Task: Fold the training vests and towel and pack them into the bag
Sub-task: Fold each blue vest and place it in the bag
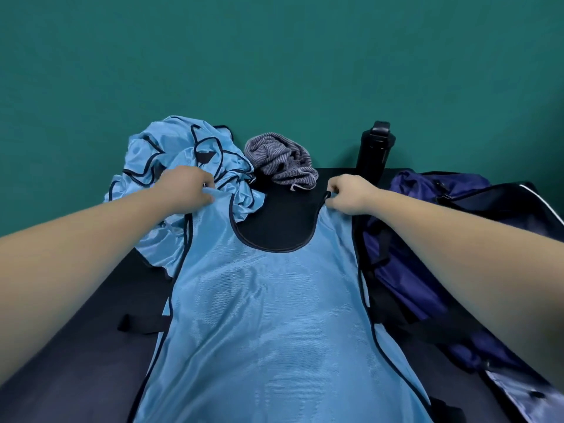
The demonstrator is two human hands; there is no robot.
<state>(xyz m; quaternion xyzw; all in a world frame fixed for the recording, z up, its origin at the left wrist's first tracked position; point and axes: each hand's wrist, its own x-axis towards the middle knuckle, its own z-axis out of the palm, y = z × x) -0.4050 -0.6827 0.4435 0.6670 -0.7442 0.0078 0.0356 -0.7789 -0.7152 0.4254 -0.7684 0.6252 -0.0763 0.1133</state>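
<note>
On the worktop, centre: blue vest lies flat; thin, limp, probably slippery. Left hand and right hand each pinch one far shoulder; sensible holds for the hands.

Even, diffuse light, moderately bright; soft sheen on the vest; shadows faint. Wide-angle distortion bows the far edge of the table and stretches the near corners; detail slightly soft throughout.
</note>
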